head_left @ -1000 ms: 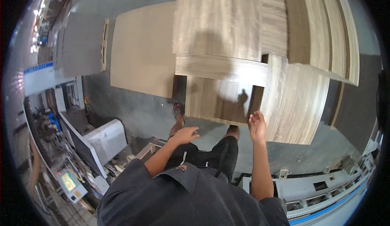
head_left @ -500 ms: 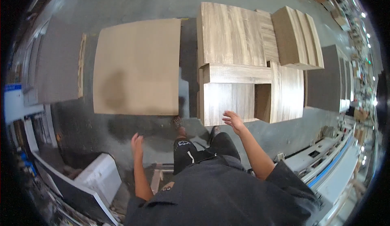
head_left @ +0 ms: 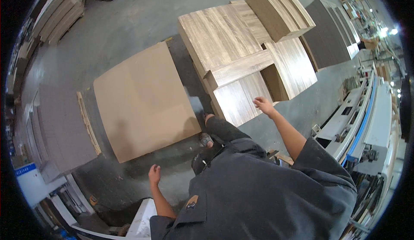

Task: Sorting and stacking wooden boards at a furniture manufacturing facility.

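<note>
A person in a dark shirt [head_left: 267, 188] is standing on a workshop floor [head_left: 142, 15] beside stacks of wood-grain panels. The right hand [head_left: 263, 105], fingers loosely parted and gripping nothing that shows, is hovering at the near right corner of a low panel stack [head_left: 241, 95]; whether skin is meeting wood, the view is not telling. That stack is lying ahead and to the left of the fingertips, and the right hand is plainly the nearer one. Behind it a narrow panel stack [head_left: 241, 67] is running its long axis from near left to far right, with a taller panel stack [head_left: 293, 65] rising on the right. The left hand [head_left: 154, 174], loosely curled with nothing visible in it, is hanging just short of a brown board's [head_left: 142, 102] near edge.
</note>
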Demonstrator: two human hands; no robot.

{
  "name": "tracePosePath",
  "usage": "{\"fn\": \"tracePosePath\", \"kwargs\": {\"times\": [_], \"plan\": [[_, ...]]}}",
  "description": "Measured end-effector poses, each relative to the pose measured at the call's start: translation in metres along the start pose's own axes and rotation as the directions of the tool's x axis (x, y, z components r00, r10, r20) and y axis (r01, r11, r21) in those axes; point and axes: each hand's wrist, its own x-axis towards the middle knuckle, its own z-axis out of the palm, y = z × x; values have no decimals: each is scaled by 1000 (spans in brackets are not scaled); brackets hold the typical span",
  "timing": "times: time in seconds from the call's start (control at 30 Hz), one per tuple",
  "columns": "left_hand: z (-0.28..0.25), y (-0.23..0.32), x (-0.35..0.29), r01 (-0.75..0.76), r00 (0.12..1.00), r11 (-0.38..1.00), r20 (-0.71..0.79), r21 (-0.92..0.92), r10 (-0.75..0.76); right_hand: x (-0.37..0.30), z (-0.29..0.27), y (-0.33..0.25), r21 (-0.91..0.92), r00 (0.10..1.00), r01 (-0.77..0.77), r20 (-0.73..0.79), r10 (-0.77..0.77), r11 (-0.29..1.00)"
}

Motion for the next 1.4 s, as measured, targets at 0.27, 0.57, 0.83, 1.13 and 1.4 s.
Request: {"fn": "tracePosePath", "kwargs": {"times": [0.27, 0.57, 0.83, 1.13, 1.4], "plan": [[-35, 204, 201, -158, 986, 976, 35, -153, 165, 32, -38, 57, 313, 923, -222, -237, 302, 923], [-7, 503, 365, -392, 882, 907, 341, 152, 325, 208, 27, 17, 393, 766, -23, -585, 269, 919], [-35, 663, 462, -515, 804, 744, 542, 426, 246, 272, 21, -104, 701, 784, 98, -491, 379, 706], [-12, 851, 549, -797, 585, 429, 718, 425, 377, 266, -13, -90, 901, 738, 53, -327, 591, 431], [112, 1047, 603, -950, 292, 220, 881, 221, 374, 268, -53, -108, 893, 618, 291, -449, 645, 343]]}}
